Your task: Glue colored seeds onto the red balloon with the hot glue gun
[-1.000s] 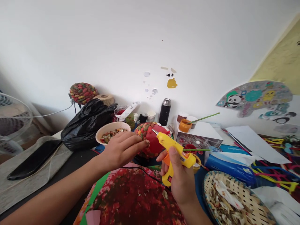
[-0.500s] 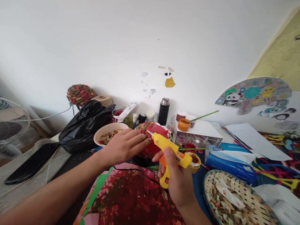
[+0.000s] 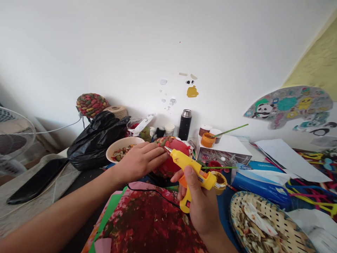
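Note:
In my right hand (image 3: pixel 198 202) is a yellow hot glue gun (image 3: pixel 188 165), its metal nozzle pointing up and to the left. A black cord trails from its grip. My left hand (image 3: pixel 140 160) rests, fingers stretched and fairly flat, against the left side of a red balloon-like round form (image 3: pixel 177 151). Several pieces resembling painted shells (image 3: pixel 164 141) cover the form's upper left part. The nozzle tip is close to these pieces and to my left fingertips; whether it touches anything I cannot tell. My palm hides the form's left side.
Left of the form stand a bowl (image 3: pixel 112 144) of similar pieces and a black plastic bag (image 3: pixel 97 140). A paint-stained sheet (image 3: pixel 147 221) lies in front. To the right are a paint jar (image 3: pixel 207 140), a tissue pack (image 3: pixel 260 186) and a woven basket (image 3: pixel 283 214) of shell-like scraps.
My left hand has drawn back slightly to the left from the nozzle, uncovering a little more of the form. The glue gun has stayed almost still.

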`<state>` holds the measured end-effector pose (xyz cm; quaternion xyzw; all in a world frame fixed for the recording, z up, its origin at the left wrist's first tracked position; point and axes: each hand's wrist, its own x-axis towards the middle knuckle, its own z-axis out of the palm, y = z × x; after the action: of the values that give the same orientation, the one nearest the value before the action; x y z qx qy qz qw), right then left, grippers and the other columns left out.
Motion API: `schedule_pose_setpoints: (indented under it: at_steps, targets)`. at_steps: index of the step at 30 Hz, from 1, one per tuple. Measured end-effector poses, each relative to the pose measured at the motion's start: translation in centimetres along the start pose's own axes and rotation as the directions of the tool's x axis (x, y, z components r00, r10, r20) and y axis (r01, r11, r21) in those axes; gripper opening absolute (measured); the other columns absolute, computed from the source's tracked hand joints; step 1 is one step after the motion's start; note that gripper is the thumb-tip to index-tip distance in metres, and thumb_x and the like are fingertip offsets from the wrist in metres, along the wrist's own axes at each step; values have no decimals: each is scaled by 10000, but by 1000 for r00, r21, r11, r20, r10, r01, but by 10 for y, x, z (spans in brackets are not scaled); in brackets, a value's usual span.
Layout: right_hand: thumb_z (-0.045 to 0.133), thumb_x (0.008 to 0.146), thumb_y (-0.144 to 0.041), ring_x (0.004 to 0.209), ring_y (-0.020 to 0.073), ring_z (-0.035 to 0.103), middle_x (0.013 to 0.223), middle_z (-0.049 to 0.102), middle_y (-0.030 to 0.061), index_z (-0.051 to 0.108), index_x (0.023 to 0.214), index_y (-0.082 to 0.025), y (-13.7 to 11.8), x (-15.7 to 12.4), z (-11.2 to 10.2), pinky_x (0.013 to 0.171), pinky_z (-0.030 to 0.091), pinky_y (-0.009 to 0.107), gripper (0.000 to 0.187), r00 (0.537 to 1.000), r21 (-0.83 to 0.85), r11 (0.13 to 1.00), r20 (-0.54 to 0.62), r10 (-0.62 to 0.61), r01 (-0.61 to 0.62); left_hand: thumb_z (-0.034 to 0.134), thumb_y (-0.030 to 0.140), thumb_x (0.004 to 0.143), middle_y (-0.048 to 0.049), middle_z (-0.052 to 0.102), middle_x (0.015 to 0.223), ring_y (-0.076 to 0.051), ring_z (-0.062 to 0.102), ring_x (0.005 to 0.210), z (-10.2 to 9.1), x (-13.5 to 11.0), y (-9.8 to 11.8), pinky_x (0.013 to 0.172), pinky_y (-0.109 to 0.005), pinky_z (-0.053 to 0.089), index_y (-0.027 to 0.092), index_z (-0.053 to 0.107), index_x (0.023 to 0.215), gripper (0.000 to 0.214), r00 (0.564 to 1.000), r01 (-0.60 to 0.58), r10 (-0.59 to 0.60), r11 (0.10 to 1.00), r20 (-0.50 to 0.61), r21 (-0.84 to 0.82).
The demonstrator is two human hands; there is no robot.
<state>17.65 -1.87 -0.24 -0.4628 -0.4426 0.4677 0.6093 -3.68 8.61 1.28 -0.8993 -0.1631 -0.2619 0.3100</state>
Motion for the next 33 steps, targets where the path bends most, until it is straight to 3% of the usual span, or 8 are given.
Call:
schedule_pose_setpoints:
  at_steps: [13,25,33]
  targets:
    - [693,911,-881,510,120,535,550,555,-16,812,760,-168,1,-1,0,508,411,228,739,999,-15,999,37,29,-28,366,217,1207,-64,749,900,-232,658,819,-4,8,1,704,-383,493,183,663,1160,302,999,0,-1,1000,33,14]
    - [695,916,-866,510,132,535,545,557,-12,807,753,-172,1,-2,2,498,405,228,722,999,-16,1000,36,25,-25,398,190,1190,-60,713,859,-234,646,803,-3,7,2,657,-385,458,175,687,1116,299,997,-7,8,1000,71,-25]
    - [711,914,-857,508,130,516,558,551,-12,825,748,-166,4,-3,4,485,391,237,719,999,-11,1000,47,-2,2,556,91,1057,-95,769,1052,-247,715,949,3,6,6,821,-369,589,208,716,1001,206,989,133,-123,981,81,-139]
